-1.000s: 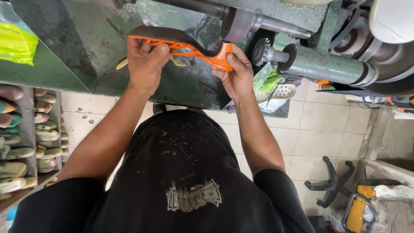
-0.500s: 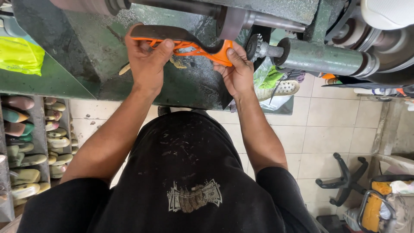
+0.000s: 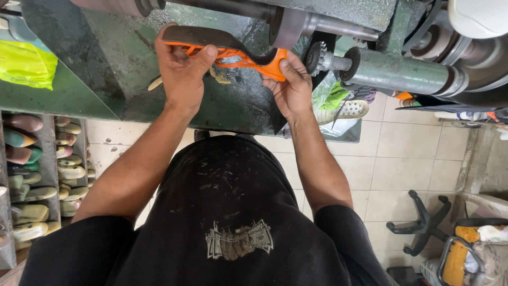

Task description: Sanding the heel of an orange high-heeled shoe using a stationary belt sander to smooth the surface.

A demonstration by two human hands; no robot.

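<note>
I hold an orange and dark grey shoe sole (image 3: 222,46) with both hands against a green grinding machine (image 3: 106,90). My left hand (image 3: 182,71) grips its left end, fingers curled over the dark top edge. My right hand (image 3: 290,85) pinches the orange right end. That end sits just below a spinning grey wheel (image 3: 286,26) on the machine's steel shaft (image 3: 233,8).
A toothed wheel (image 3: 317,58) and a thick green shaft (image 3: 402,71) lie right of my right hand. Shelves of shoe lasts (image 3: 32,175) stand at left. A white shoe in a bag (image 3: 341,108) rests under the machine. A chair base (image 3: 420,225) stands on the tiled floor.
The view has shifted slightly; the sole and both hands sit a little closer to the wheel on the shaft. My grip on the sole is unchanged.
</note>
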